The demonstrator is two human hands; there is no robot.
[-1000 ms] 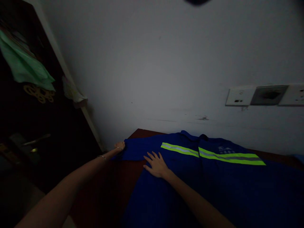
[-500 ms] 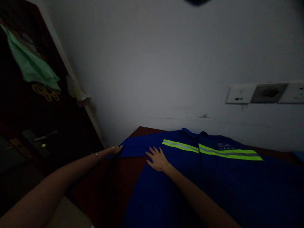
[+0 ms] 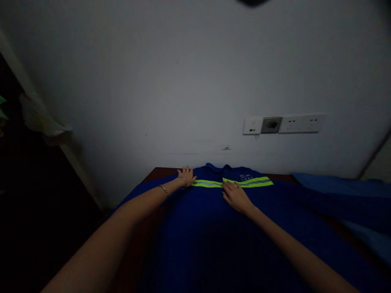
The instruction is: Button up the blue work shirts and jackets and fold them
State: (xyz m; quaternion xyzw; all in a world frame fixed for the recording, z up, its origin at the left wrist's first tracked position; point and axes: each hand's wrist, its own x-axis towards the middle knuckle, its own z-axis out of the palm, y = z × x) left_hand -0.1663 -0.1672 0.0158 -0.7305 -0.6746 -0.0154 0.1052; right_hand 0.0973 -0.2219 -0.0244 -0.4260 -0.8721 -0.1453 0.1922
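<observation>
A dark blue work jacket (image 3: 201, 219) with yellow-green reflective strips lies spread out, its collar toward the wall. My left hand (image 3: 187, 176) rests with fingers spread on the shoulder area, at the outer end of one reflective strip (image 3: 207, 184). Near the front opening, my right hand (image 3: 236, 196) lies flat on the chest, fingertips over the inner end of the other strip (image 3: 259, 182). Pale printing shows just above that strip. The lower part of the jacket fades into shadow.
Under the jacket is a dark red-brown table (image 3: 157, 173) pushed against a grey-white wall (image 3: 183, 81). Sockets (image 3: 301, 124) are set in the wall. Lighter blue cloth (image 3: 330, 185) lies at the right. On the left, a plastic bag (image 3: 45, 118) hangs by a dark door (image 3: 27, 171).
My left hand has left the sleeve end and moved right to the shoulder. My right hand has slid right to the chest strip. The view has turned right.
</observation>
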